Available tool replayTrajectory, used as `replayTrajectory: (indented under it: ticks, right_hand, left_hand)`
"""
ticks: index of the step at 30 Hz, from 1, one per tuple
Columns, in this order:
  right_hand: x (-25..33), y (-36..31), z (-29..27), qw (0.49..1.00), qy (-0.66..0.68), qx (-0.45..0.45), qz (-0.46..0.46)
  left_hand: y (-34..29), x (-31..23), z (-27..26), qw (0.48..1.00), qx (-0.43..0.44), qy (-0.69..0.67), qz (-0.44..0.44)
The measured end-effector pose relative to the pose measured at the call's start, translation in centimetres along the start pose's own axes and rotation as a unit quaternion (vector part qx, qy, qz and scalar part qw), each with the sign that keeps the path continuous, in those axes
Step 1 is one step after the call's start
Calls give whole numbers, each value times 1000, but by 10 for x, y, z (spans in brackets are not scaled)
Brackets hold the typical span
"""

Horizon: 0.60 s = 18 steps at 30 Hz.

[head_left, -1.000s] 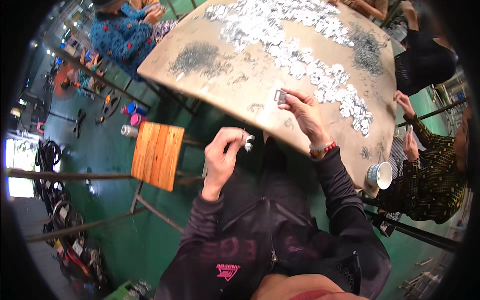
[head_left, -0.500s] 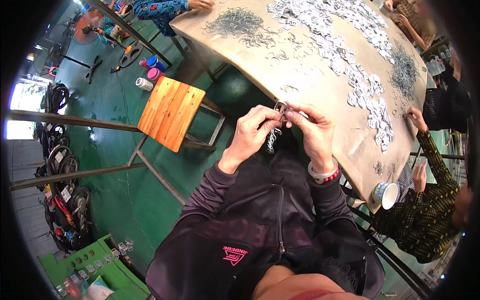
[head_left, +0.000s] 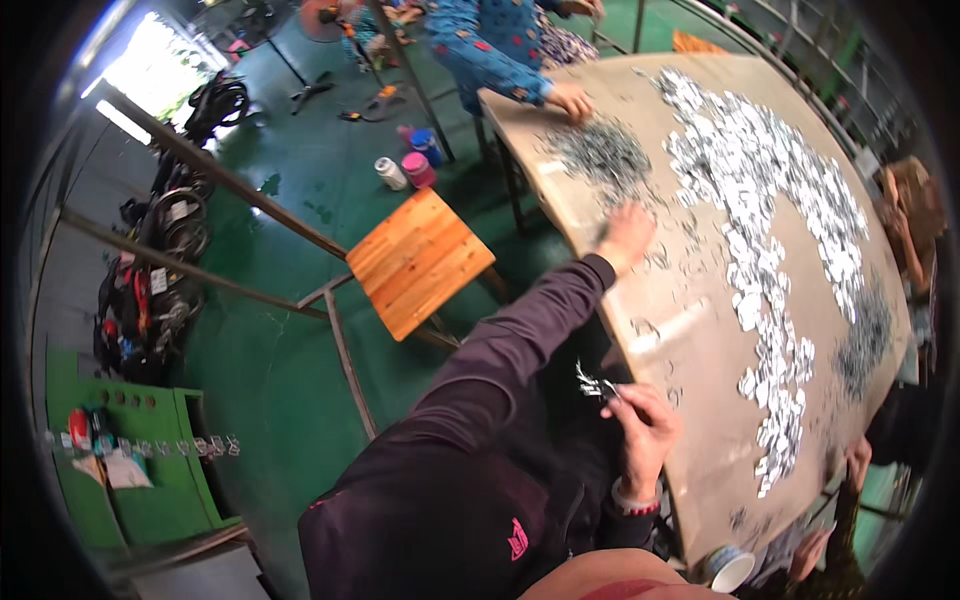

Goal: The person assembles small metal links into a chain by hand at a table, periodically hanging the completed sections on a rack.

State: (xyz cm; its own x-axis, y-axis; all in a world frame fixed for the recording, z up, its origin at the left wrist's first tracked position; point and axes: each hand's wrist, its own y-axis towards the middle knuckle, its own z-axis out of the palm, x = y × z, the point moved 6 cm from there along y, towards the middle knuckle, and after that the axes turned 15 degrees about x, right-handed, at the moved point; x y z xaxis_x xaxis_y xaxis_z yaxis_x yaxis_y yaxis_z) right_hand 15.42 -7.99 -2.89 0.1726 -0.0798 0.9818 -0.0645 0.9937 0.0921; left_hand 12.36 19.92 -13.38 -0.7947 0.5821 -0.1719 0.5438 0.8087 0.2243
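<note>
My left hand [head_left: 630,235] is stretched out over the table, at the near end of a heap of thin dark wire pieces [head_left: 605,155]. Its fingers point away from me and are blurred, so whether they grip anything is hidden. Close to my body, by the table's near edge, my right hand [head_left: 650,435] pinches a small bunch of silver metal pieces [head_left: 597,386] between thumb and fingers. The bunch sticks out to the left, and its exact kind is too small to make out. Loose wire pieces [head_left: 645,327] lie scattered between my hands.
A long spread of flat silver-white metal parts [head_left: 745,200] covers the table's [head_left: 700,400] middle. Another dark wire heap [head_left: 865,340] lies on the right. A co-worker's hand [head_left: 570,100] touches the far heap. A wooden stool [head_left: 420,262] stands left; a paper cup [head_left: 730,568] sits at the near corner.
My hands have parted: the left has reached forward to the wire heap, while the right stays back with the metal bunch. The whole view has turned and shifted.
</note>
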Motion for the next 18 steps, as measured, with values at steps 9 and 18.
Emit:
replayTrajectory:
  ticks: [9,18]
  right_hand:
    - [-4,-2,1,999,28,-27,-23]
    - [7,-12,-11,994,13,-106,-19]
  left_hand:
    - [-20,15,-26,984,-30,-166,-58]
    - [-123,-39,-151,803,58,-590,54]
